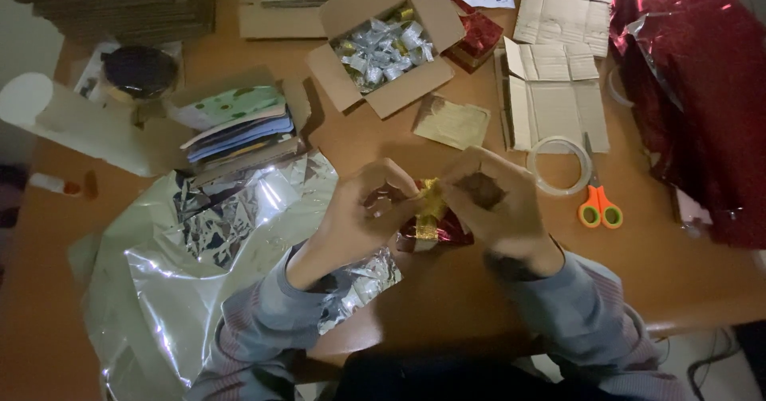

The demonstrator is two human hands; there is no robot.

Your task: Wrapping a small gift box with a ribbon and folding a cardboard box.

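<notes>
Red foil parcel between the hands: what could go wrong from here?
Both hands, left hand and right hand, pinch the gold ribbon on the small red foil parcel; a slip might loosen it. The silver foil sheet lies under the left forearm and may crumple. The scissors lie close by the right wrist.

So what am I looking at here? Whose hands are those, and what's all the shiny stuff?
A person wears a camera on their head, so you look down at their own two hands. The left hand and right hand both hold a small red and gold foil-wrapped parcel above a wooden table. Beside them lie crinkly silver foil sheets, orange-handled scissors, a clear tape roll, red foil, flat cardboard pieces and an open cardboard box of silver-wrapped pieces.
</notes>
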